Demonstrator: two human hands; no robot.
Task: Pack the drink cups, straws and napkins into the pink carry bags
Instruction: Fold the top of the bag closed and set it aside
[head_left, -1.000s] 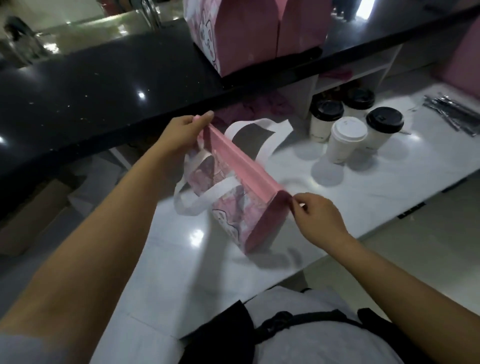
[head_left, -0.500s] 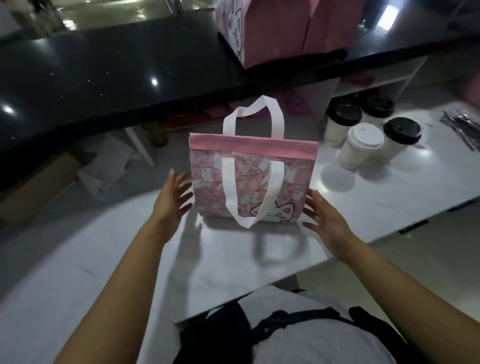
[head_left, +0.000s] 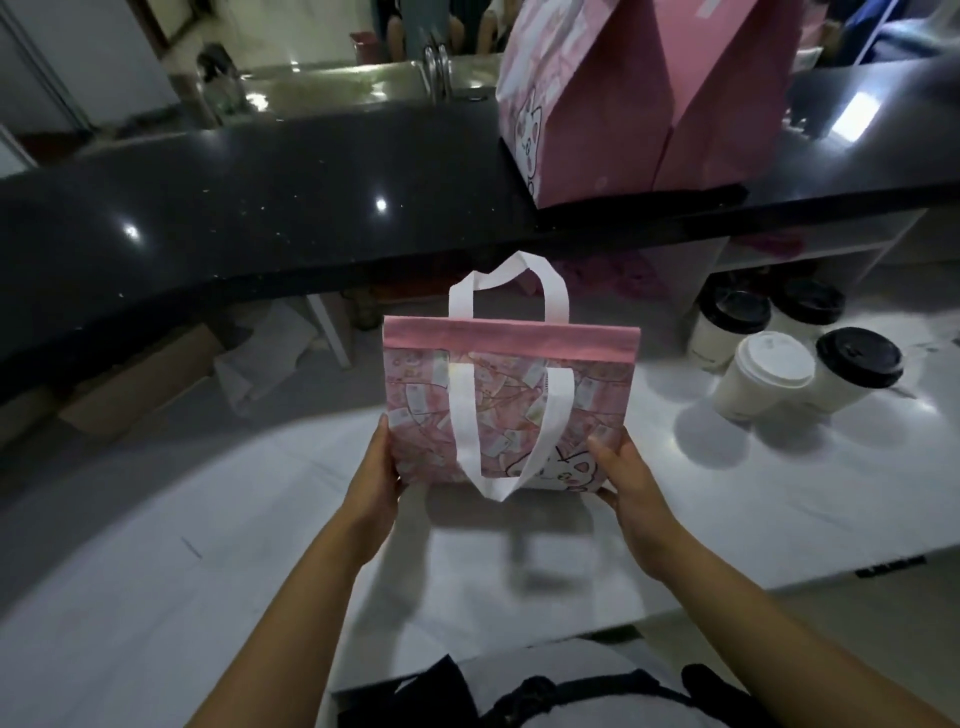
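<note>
In the head view, a pink carry bag (head_left: 511, 405) is standing upright at the centre of the frame on the white counter (head_left: 208, 571). The left hand (head_left: 375, 480) is cupping its lower left corner and the right hand (head_left: 626, 475) is cupping its lower right corner. Both hands are partly open, fingers curled against the bag's sides, pressing rather than pinching. One white handle (head_left: 506, 283) is sticking up behind the rim; the other is drooping down the front panel.

Four lidded drink cups (head_left: 763, 374) are waiting at the right of the frame, well apart from the bag. Larger pink bags (head_left: 644, 93) are standing on the dark upper counter (head_left: 234, 208) at the upper right. No straws or napkins are showing clearly here.

The step in hand is probably squaring the bag's base so it stays open. Doing it well means pushing both bottom corners outward evenly, keeping the bag upright, then clearing the front handle off the mouth before loading cups.

The bag is printed with a cartoon animal face and scattered pictures; no writing is legible, and the cups are showing no readable labels.
</note>
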